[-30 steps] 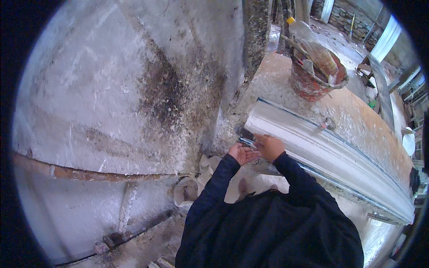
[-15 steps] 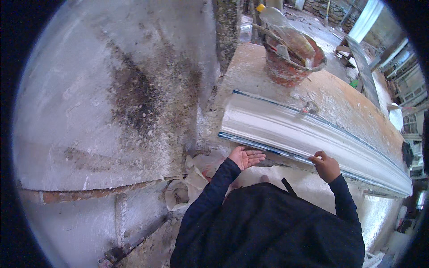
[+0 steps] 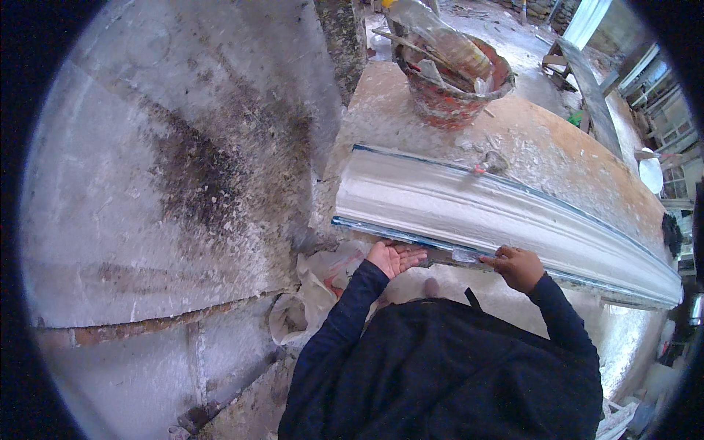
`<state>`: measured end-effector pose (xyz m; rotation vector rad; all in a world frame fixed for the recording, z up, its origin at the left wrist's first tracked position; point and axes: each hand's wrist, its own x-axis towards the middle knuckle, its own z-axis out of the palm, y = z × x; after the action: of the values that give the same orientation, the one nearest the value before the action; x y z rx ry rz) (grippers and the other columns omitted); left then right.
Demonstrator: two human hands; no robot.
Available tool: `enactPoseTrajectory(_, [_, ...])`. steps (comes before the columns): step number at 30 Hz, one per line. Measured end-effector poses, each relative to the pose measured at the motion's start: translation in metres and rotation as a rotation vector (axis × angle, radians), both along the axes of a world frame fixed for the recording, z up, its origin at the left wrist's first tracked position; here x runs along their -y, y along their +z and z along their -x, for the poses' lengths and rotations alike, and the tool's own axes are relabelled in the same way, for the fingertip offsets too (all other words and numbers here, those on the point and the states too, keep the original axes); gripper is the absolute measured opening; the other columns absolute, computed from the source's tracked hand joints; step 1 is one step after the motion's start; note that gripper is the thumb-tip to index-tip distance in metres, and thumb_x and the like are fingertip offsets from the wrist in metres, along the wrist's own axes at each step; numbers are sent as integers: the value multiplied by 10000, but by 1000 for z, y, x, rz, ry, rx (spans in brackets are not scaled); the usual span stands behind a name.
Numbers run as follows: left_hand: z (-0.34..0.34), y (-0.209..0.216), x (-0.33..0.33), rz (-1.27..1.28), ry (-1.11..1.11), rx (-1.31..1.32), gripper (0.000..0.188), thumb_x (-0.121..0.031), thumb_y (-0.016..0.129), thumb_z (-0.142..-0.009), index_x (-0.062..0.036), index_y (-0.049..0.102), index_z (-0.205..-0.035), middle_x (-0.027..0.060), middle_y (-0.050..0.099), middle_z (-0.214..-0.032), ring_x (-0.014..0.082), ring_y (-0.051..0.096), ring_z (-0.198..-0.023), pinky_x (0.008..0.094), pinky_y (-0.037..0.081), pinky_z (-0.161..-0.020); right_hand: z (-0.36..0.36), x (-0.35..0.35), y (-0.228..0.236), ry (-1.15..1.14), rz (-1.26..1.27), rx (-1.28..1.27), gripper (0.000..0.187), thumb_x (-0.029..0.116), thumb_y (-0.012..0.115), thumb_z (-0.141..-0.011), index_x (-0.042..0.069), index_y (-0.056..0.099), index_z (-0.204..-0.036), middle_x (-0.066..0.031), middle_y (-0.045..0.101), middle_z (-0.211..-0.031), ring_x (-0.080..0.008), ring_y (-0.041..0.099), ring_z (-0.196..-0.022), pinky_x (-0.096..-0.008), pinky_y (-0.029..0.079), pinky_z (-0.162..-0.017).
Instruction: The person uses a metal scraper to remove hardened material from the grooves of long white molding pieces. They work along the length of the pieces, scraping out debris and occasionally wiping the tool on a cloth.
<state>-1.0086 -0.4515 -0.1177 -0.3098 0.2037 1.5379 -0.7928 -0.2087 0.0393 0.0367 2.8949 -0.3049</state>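
A long white plaster moulding (image 3: 440, 187) with ridges along it lies in a blue-edged mould (image 3: 396, 233) on the bench. My left hand (image 3: 394, 259) is palm up with its fingers stretched out, just below the mould's near edge toward its left end. It holds nothing. Farther right along the same edge, my right hand (image 3: 519, 268) is closed on a small scraper (image 3: 465, 256). The scraper's flat, shiny blade points left against the blue edge, and its handle is hidden in my fingers.
On the dusty bench (image 3: 565, 139) behind the moulding stands a stained red bucket (image 3: 447, 99) holding a plastic bottle (image 3: 440, 37) and sticks. A small grey lump (image 3: 496, 162) sits by the far edge. A stained wall (image 3: 220, 169) rises at left; a white sack (image 3: 323, 286) lies below.
My right hand has moved left along the near edge, and the scraper blade now shows. My left hand stays open below the edge. The view has shifted slightly.
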Motion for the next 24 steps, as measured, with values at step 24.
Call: enactPoseTrajectory(24, [40, 15, 34, 313, 170, -306, 655, -499, 226, -886, 40, 351, -1235, 251, 520, -1121, 437, 498, -1042, 465, 464, -862, 188, 122, -39, 199, 145, -122, 405, 203, 537, -762, 264, 521, -1163, -99, 557, -883, -294, 599, -720, -403, 484, -603])
